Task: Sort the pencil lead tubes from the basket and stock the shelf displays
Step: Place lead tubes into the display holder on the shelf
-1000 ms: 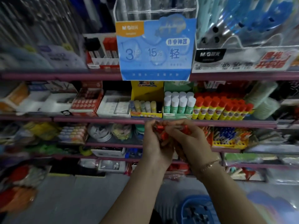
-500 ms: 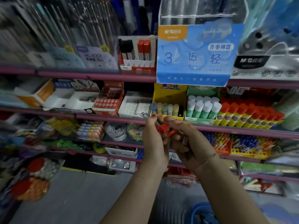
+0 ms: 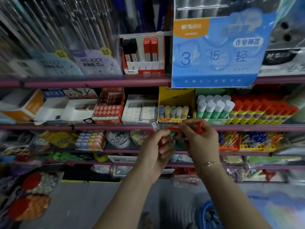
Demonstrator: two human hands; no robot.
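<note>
My left hand (image 3: 156,149) grips a small bunch of pencil lead tubes (image 3: 154,125), with a clear-and-grey tube end sticking up above the fingers. My right hand (image 3: 200,140) holds red lead tubes (image 3: 198,127) close beside it, the fingertips of both hands nearly meeting. Both hands hover in front of the middle shelf rail. On the top shelf stands a red-and-white lead tube display (image 3: 143,54) holding black and red tubes in slots. The blue basket (image 3: 208,215) sits low on the floor, partly hidden by my right forearm.
A blue hanging sign (image 3: 216,53) overlaps the top shelf rail at right. Glue sticks (image 3: 214,107) and red-capped glue sticks (image 3: 264,111) fill the middle shelf on the right, with a 2B lead box (image 3: 109,105) and white boxes on the left. Packaged pens hang at top left.
The view has shifted left and up, bringing the lead tube display more to the middle. My hands stay together, with the right hand's red tubes now raised more plainly.
</note>
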